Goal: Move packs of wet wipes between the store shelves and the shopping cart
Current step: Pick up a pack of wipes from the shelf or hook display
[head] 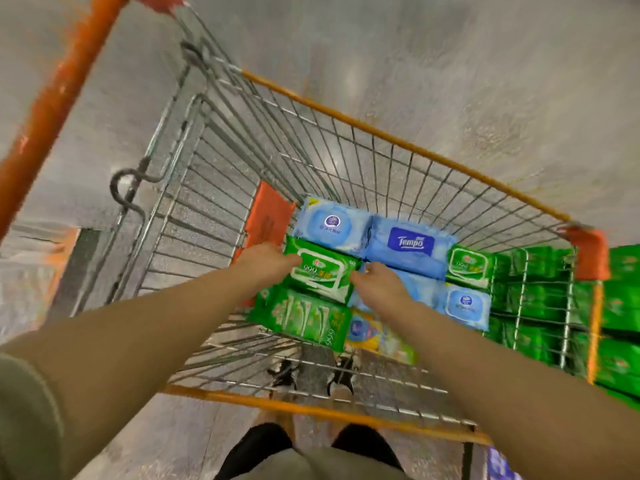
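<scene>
1. Reaching down into the shopping cart (408,140), both bare arms meet at one green wipes pack (322,273) lying on top of the load.
2. Left hand (266,261) holds the pack's left end, fingers curled round its edge; right hand (377,282) grips the right end, fingertips tucked at the pack's corner.
3. Wire walls rise on all sides with an orange rim; the far and left parts of the basket floor are bare mesh, leaving room to move that way.
4. Touching the held pack on its far side is a light blue pack (334,225); just beside that lies the Tempo pack (412,245).
5. Another green pack (304,317) lies against its near edge, with a yellow-and-blue pack (377,336) next to it, partly hidden.
6. Right of the hands sit a small green pack (469,266) and a blue-lidded pack (465,304), close to the right wall.
7. Beyond that wall, stacked green packs (620,306) press close to the cart.
8. An orange flap (268,216) leans at the basket's left side, near the left hand.
</scene>
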`<state>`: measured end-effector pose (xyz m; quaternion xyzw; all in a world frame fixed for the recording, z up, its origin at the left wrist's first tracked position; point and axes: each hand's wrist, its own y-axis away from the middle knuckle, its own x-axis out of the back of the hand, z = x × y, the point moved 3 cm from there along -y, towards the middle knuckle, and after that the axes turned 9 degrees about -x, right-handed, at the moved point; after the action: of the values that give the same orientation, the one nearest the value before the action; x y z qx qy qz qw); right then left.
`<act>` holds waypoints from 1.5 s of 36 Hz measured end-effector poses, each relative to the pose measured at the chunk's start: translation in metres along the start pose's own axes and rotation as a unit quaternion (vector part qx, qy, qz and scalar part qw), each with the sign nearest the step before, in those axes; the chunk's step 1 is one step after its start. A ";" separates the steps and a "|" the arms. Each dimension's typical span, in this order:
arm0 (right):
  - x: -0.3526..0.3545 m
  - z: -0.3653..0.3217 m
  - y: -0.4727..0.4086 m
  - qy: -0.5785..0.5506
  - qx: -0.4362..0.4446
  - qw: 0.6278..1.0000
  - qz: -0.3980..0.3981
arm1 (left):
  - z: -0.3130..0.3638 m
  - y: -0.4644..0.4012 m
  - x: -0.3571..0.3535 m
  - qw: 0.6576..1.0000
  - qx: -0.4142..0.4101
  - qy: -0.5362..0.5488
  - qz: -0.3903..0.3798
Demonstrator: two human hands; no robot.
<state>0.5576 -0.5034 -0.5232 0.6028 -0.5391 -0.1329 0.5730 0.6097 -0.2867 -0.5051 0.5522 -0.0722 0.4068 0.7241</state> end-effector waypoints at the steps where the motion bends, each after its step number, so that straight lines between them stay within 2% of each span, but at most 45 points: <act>1: 0.014 -0.008 0.005 0.015 0.016 1.000 0.010 | 0.011 0.005 0.011 1.000 -0.013 -0.011 0.002; 6: 0.088 -0.050 0.052 0.075 0.084 0.993 0.046 | 0.072 0.035 0.069 0.993 -0.098 -0.045 0.038; 11: 0.165 -0.090 0.107 0.150 0.153 0.968 0.133 | 0.137 0.080 0.128 0.977 -0.178 -0.100 0.067; 15: 0.213 -0.112 0.156 0.156 0.190 0.950 0.194 | 0.179 0.117 0.170 0.952 -0.242 -0.148 0.115; 21: 0.256 -0.127 0.231 0.206 0.230 0.907 0.286 | 0.229 0.186 0.216 0.905 -0.323 -0.222 0.166; 28: 0.280 -0.118 0.290 0.198 0.228 0.886 0.353 | 0.255 0.239 0.231 0.874 -0.376 -0.244 0.186; 37: 0.293 -0.055 0.342 0.204 0.161 0.880 0.398 | 0.284 0.269 0.202 0.840 -0.456 -0.248 0.156; 44: 0.285 0.021 0.380 0.177 0.074 0.887 0.420 | 0.318 0.292 0.142 0.793 -0.533 -0.277 0.102; 50: 0.262 0.118 0.436 0.150 -0.030 0.898 0.413 | 0.345 0.342 0.055 0.739 -0.597 -0.311 0.019; 54: 0.250 0.185 0.484 0.112 -0.076 0.892 0.432 | 0.364 0.388 0.004 0.689 -0.637 -0.345 -0.008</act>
<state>0.2689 -0.6898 -0.0622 0.2757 -0.6667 0.1557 0.6747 0.4777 -0.5742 -0.0771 0.0606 -0.5544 0.0382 0.8292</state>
